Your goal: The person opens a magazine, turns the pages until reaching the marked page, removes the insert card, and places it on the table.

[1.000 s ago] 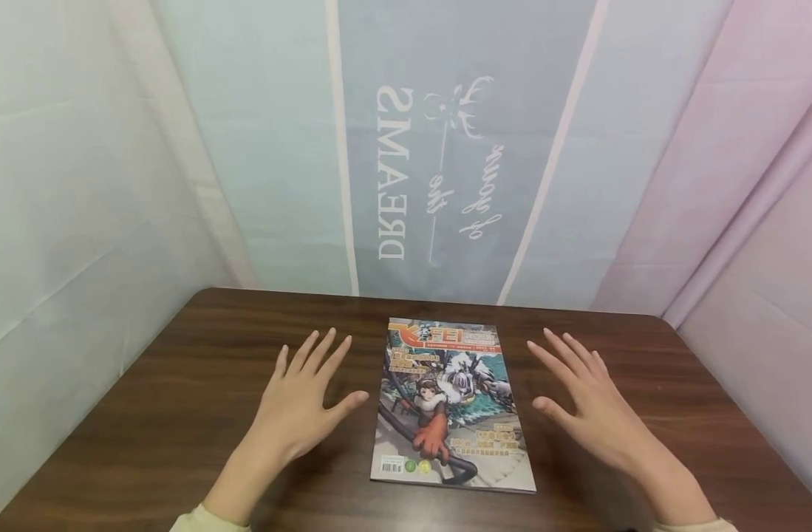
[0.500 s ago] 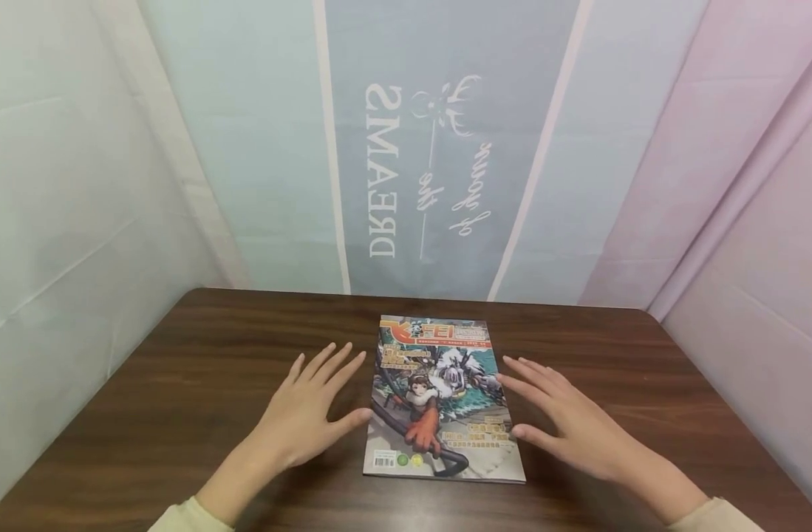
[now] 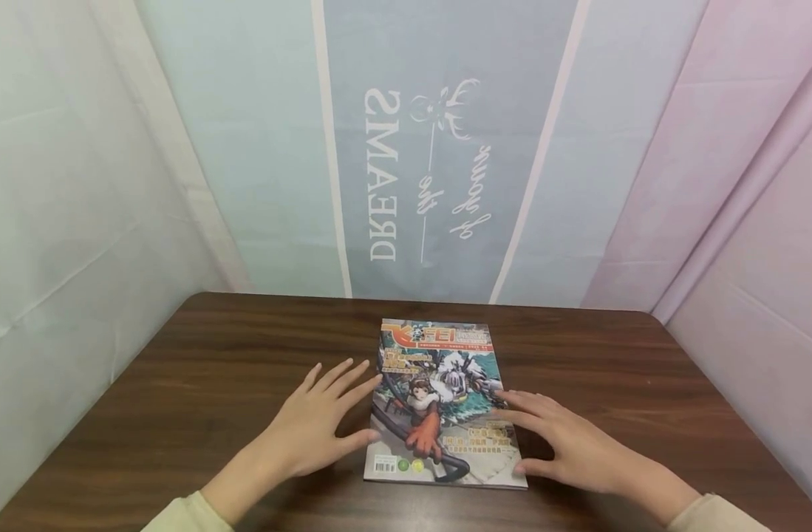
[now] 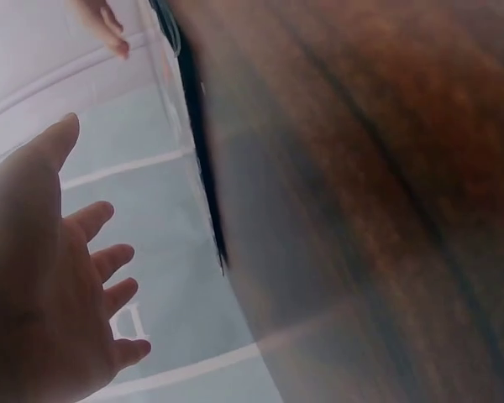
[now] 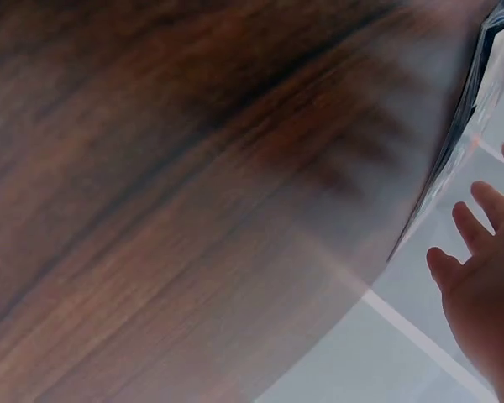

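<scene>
A magazine (image 3: pixel 439 403) with a colourful illustrated cover lies flat on the dark wooden table. My left hand (image 3: pixel 315 428) is at its left edge, fingers spread, with the index fingertip and thumb tip right at that edge. On the other side, my right hand (image 3: pixel 568 447) has its fingers extended; their tips overlap the right part of the cover in the head view. From the left wrist, the magazine's thin edge (image 4: pixel 197 126) shows beside the spread left hand (image 4: pixel 46 260). The right wrist view has the magazine's side edge (image 5: pixel 462 117) near the right hand's fingers (image 5: pixel 479 218). Neither hand grips anything.
The brown wood-grain table (image 3: pixel 179 414) extends around the magazine, its far edge meeting a hanging cloth backdrop (image 3: pixel 432 148) with mirrored lettering. Pale cloth (image 3: pixel 60 222) hangs along the left side and pinkish cloth (image 3: pixel 745 185) along the right.
Both hands have moved inward and nearer to me, from beside the magazine to its left and right edges. The view has shifted slightly; the magazine still lies flat.
</scene>
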The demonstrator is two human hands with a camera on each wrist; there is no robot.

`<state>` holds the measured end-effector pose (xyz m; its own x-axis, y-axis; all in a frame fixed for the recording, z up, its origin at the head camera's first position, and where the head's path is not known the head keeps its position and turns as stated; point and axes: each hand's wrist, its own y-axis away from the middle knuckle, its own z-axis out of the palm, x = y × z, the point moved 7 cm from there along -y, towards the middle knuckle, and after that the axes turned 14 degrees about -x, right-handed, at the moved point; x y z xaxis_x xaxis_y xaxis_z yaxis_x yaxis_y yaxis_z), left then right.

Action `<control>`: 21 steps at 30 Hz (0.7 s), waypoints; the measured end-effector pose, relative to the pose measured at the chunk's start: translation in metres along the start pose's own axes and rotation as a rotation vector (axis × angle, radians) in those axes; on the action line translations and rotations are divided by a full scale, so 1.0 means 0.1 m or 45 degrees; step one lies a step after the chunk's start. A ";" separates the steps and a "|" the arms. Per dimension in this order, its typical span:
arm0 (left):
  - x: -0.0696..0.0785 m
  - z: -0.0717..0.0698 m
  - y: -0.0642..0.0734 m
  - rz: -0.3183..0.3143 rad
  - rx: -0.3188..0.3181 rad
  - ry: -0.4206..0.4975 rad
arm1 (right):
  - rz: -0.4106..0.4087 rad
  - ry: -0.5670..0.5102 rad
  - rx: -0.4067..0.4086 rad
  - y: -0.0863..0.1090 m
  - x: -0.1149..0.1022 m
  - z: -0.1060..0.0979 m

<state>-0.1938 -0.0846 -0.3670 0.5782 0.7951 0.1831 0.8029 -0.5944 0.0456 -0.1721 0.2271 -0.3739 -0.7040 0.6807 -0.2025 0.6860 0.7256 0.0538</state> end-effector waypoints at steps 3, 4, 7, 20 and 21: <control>-0.01 0.01 0.00 -0.008 0.004 0.008 | -0.039 0.007 -0.018 -0.01 0.00 0.05; -0.01 0.02 0.00 -0.009 0.004 0.009 | -0.045 0.000 -0.030 -0.01 0.00 0.07; 0.00 0.04 0.01 -0.008 -0.008 0.021 | -0.044 -0.037 -0.067 -0.03 0.02 0.12; 0.15 0.12 -0.06 0.028 -0.103 0.066 | -0.003 -0.097 -0.116 -0.10 0.05 0.11; 0.19 0.12 -0.07 0.037 -0.108 0.058 | -0.003 -0.102 -0.109 -0.10 0.05 0.09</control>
<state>-0.1868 -0.0641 -0.3757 0.5925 0.7721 0.2299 0.7695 -0.6268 0.1220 -0.1813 0.2222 -0.3841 -0.6864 0.6711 -0.2802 0.6637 0.7356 0.1358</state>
